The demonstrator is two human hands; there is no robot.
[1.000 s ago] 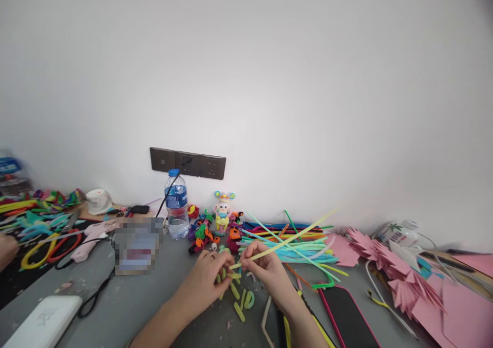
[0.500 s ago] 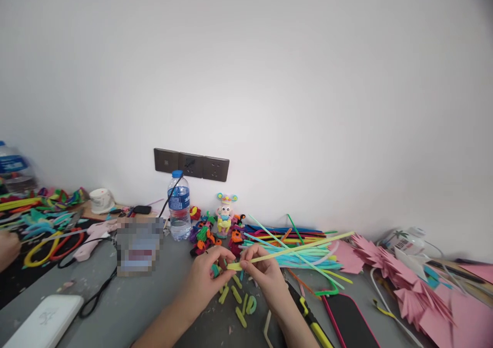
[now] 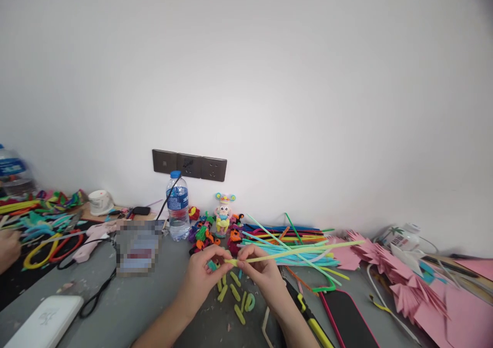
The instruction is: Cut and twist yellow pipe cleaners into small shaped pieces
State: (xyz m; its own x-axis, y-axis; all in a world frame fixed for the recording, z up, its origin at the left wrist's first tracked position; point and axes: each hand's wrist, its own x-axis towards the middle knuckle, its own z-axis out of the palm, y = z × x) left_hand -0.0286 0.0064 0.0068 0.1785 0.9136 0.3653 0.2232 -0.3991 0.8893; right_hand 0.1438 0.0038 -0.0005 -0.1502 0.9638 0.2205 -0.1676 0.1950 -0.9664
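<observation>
A pale yellow pipe cleaner [image 3: 304,251] runs through the fingertips of both hands, its long free end pointing right over the pile. My left hand [image 3: 206,273] pinches its short end, closed at thumb and fingers. Close beside it, my right hand [image 3: 259,270] is closed on the same pipe cleaner. Below them on the grey table lie several short folded yellow-green pipe cleaner pieces [image 3: 239,314] and a small curled pale green one [image 3: 250,302]. Part of the pieces is hidden behind my left hand.
Behind my hands are a figurine [image 3: 223,214], a water bottle [image 3: 178,206] and loose coloured pipe cleaners [image 3: 292,255]. At right lie a phone [image 3: 348,317], a yellow-black cutter [image 3: 314,322] and folded pink paper [image 3: 419,301]. A white power bank [image 3: 46,319] and another person's hand [image 3: 10,249] are at left.
My hands have come slightly closer together on the pipe cleaner. Its free end has swung a little lower and further right. The view has shifted slightly.
</observation>
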